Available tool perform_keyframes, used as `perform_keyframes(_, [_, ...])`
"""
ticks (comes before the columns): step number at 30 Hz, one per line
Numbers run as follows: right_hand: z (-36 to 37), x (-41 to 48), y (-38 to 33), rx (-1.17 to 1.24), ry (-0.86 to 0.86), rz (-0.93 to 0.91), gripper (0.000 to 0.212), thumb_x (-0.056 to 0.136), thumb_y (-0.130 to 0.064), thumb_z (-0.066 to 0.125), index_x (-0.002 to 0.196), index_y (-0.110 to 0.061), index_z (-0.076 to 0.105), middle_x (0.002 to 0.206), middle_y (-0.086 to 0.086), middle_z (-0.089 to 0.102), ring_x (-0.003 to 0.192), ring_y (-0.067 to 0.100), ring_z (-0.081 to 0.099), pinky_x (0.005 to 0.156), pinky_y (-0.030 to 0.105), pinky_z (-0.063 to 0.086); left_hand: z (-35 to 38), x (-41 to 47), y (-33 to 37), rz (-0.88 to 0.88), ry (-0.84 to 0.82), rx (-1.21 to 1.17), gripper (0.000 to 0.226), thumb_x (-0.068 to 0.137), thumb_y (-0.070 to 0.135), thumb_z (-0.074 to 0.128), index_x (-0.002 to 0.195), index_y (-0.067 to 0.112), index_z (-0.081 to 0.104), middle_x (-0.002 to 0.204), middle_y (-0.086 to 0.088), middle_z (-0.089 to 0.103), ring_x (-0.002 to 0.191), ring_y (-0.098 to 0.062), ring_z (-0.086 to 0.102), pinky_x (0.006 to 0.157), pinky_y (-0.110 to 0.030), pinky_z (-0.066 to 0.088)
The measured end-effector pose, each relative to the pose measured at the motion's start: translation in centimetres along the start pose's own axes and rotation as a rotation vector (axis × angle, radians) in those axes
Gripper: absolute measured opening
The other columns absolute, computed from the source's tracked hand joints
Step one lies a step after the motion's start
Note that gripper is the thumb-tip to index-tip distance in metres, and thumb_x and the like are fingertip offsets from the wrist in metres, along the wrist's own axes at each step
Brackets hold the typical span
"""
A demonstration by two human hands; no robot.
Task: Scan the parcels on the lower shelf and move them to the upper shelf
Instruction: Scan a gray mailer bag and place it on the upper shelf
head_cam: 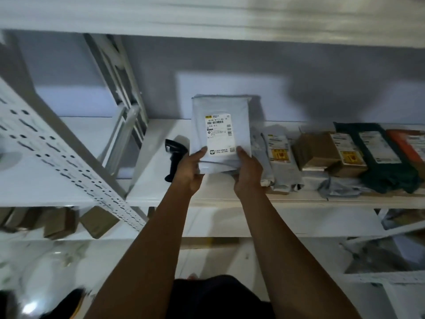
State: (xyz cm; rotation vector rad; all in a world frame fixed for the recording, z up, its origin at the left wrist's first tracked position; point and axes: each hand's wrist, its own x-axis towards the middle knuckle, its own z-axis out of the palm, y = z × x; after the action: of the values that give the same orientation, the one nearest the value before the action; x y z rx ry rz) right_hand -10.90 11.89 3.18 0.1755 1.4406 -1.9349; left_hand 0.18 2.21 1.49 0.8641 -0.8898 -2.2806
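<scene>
White parcel (222, 137) is the landmark: a poly mailer stood upright with its printed label facing the camera, held over the upper shelf (151, 185). Cannot tell if its bottom edge touches the board.

- Upper shelf, white, spans the view behind and below the parcel.
- Lower shelf (287, 223) runs below the parcel, behind the arms.
- Slotted post (57, 157), white, slants well left of the parcel.
- Forearms (158, 238), both bare, reach up and forward from below the parcel and converge on its bottom corners.
- Right of the parcel, a row lies on the same board:
  - grey mailer (279, 162) just beside it
  - brown box (322, 153) next
  - green mailer (386, 164) after that
  - orange parcel (411, 143) farthest, cut by the frame edge
- Brown boxes (59, 223) sit well down-left of the parcel, on the lower level, blurred.
- Left hand (190, 172) grips the parcel's lower left corner, thumb flat on the front face, fingers curled behind.
- Right hand (247, 174) grips the lower right corner the same way, thumb on the front, fingers wrapped under and behind.
- Scanner (175, 153), black handheld, lies on the board just left of the parcel, its handle partly behind the left hand.
</scene>
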Motion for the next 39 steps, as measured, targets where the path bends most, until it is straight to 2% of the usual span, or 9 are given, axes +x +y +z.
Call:
perform_keyframes(4, [1.5,0.3,3.4,0.05,-0.031,0.157,0.032,0.087,-0.018,0.077,0.118,-0.012,0.068,0.11,0.009,0.075,0.093,0.029,0.073,0.062,0.039,0.061,-3.8,-0.1,1.1,-0.017,0.08,0.057,0.043,0.093,0.011,0.072,0.134,0.005,0.063,0.122,-0.015,0.073,0.111,-0.033,0.072,0.093,-0.043,0.057])
perform_keyframes(6, [1.6,0.4,4.8,0.058,-0.049,0.214,0.014,0.09,-0.016,0.074,0.103,-0.016,0.07,0.098,0.005,0.076,0.082,0.024,0.073,0.063,0.036,0.06,-5.1,-0.3,1.8,-0.045,0.182,0.159,0.033,0.087,0.011,0.079,0.119,0.007,0.072,0.092,-0.006,0.077,0.076,-0.018,0.075,0.067,-0.028,0.057])
perform_keyframes(9, [1.8,1.2,6.3,0.046,-0.04,0.246,0.015,0.09,-0.015,0.074,0.104,-0.014,0.069,0.1,0.007,0.075,0.081,0.024,0.073,0.064,0.037,0.061,-6.9,0.0,2.0,-0.076,0.283,0.347,0.017,0.081,0.016,0.087,0.082,0.013,0.07,0.056,0.002,0.055,0.041,-0.008,0.045,0.045,-0.02,0.04])
perform_keyframes(15, [1.8,1.6,8.5,0.053,-0.021,0.254,0.03,0.09,-0.012,0.073,0.118,-0.008,0.066,0.111,0.014,0.074,0.09,0.032,0.072,0.055,0.037,0.06,-10.1,1.7,1.2,0.122,0.658,0.601,0.044,0.082,0.036,0.076,0.122,0.017,0.069,0.11,-0.009,0.075,0.097,-0.03,0.072,0.092,-0.044,0.059])
perform_keyframes(19, [0.6,2.0,10.1,0.128,-0.015,0.261,0.032,0.091,-0.014,0.07,0.122,-0.009,0.065,0.112,0.012,0.074,0.082,0.028,0.075,0.054,0.036,0.061,-11.3,3.0,0.9,0.138,0.571,0.898,0.052,0.088,0.02,0.071,0.139,0.013,0.059,0.128,-0.016,0.066,0.117,-0.035,0.063,0.103,-0.049,0.052])
perform_keyframes(22, [-0.6,2.7,10.9,0.166,0.039,0.247,0.031,0.09,-0.011,0.071,0.121,-0.009,0.066,0.114,0.012,0.074,0.086,0.029,0.075,0.055,0.038,0.061,-11.9,3.4,-0.2,0.058,0.444,1.13,0.065,0.083,0.033,0.067,0.143,0.014,0.052,0.125,-0.019,0.066,0.117,-0.04,0.062,0.099,-0.045,0.05])
perform_keyframes(26, [-0.7,4.4,11.0,0.1,0.146,0.209,0.045,0.083,-0.012,0.078,0.127,-0.013,0.066,0.121,0.01,0.072,0.108,0.037,0.068,0.078,0.051,0.061,-11.5,2.5,0.3,0.147,0.415,1.242,0.03,0.082,0.017,0.071,0.112,0.016,0.068,0.099,-0.007,0.075,0.094,-0.033,0.069,0.071,-0.029,0.039])
perform_keyframes(33, [-0.4,6.5,11.5,0.035,0.286,0.226,0.042,0.065,-0.016,0.089,0.103,-0.018,0.072,0.112,0.007,0.073,0.102,0.036,0.069,0.089,0.059,0.057,-12.1,2.5,1.1,-0.013,0.291,1.358,0.067,0.073,0.022,0.079,0.13,0.017,0.046,0.101,-0.005,0.064,0.096,-0.033,0.063,0.077,-0.036,0.047])
perform_keyframes(39, [-0.1,6.7,11.4,-0.01,0.262,0.216,0.033,0.069,-0.015,0.087,0.097,-0.018,0.071,0.112,0.007,0.073,0.103,0.036,0.069,0.091,0.058,0.056,-10.6,2.4,0.9,0.031,0.381,1.506,0.075,0.07,0.026,0.082,0.132,0.009,0.044,0.111,-0.013,0.061,0.103,-0.038,0.064,0.087,-0.046,0.056])
